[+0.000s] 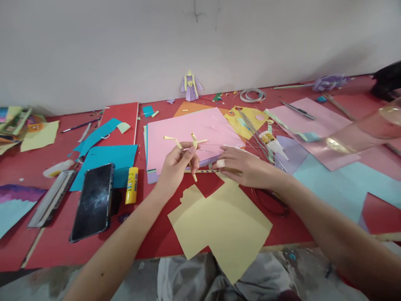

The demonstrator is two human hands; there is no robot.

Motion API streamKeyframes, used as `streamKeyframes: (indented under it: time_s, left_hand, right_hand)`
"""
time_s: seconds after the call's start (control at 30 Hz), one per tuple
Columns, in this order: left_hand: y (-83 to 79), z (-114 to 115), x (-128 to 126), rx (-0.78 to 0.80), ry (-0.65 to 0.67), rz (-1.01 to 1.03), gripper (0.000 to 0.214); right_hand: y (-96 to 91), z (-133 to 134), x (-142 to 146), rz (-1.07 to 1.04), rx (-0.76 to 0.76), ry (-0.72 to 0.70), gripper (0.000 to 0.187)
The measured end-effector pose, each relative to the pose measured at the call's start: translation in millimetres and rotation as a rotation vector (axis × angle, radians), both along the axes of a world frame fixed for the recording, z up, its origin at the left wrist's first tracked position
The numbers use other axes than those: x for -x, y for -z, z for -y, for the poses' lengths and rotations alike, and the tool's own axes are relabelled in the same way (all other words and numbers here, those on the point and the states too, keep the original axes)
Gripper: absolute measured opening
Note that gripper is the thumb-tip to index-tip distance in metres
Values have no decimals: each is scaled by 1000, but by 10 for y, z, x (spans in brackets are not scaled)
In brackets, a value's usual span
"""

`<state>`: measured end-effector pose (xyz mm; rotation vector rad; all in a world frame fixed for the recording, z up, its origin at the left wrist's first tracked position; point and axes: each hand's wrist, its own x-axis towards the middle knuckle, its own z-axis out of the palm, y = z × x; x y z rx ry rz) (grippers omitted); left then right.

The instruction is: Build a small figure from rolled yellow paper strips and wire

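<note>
My left hand (184, 161) is closed around a small pale yellow figure (195, 142) of rolled paper tubes, whose limbs stick out above and below my fingers. To its right, my right hand (242, 165) lies palm down at the front edge of the pink paper stack (184, 125), fingers stretched toward the figure and a white band round one of them. Fine wire-like strands cross the pink sheet between both hands. A thin striped strip (205, 171) runs under the right fingertips; whether they touch it I cannot tell. Cut yellow paper (222, 221) lies below the hands.
A phone (93, 200), a glue stick (132, 185) and blue paper (122, 156) lie left. Right are a glue bottle (272, 142), metal wires (255, 136), a craft knife (297, 110) and a clear bottle (363, 129). A purple paper figure (189, 87) leans on the wall.
</note>
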<state>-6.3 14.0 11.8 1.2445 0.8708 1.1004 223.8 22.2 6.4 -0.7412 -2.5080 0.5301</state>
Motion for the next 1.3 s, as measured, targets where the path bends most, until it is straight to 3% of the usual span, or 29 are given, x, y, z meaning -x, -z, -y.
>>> streamKeyframes:
  time_s: [0.1, 0.23, 0.33, 0.57, 0.9, 1.17, 1.3]
  left_hand:
    - [11, 3, -4, -5, -12, 11, 17]
    - [37, 1, -14, -24, -41, 26, 18]
    - [54, 16, -33, -25, -26, 0, 24]
    - [41, 113, -87, -55, 87, -26, 32]
    - [48, 156, -119, -83, 158, -29, 24]
    - [24, 162, -103, -141, 157, -132, 30]
    - [-16, 143, -76, -135, 143, -80, 34]
  right_hand:
    - [-78, 46, 14, -238, 178, 77, 12]
    - [-109, 138, 89, -675, 376, 482, 7]
    - [-60, 157, 138, -798, 420, 599, 5]
    - [-11, 159, 191, -877, 444, 623, 9]
    - [-1, 169, 229, -1035, 830, 522, 9]
    - [-1, 198, 264, -841, 762, 484, 21]
    - [-22, 229, 293, -760, 784, 307, 31]
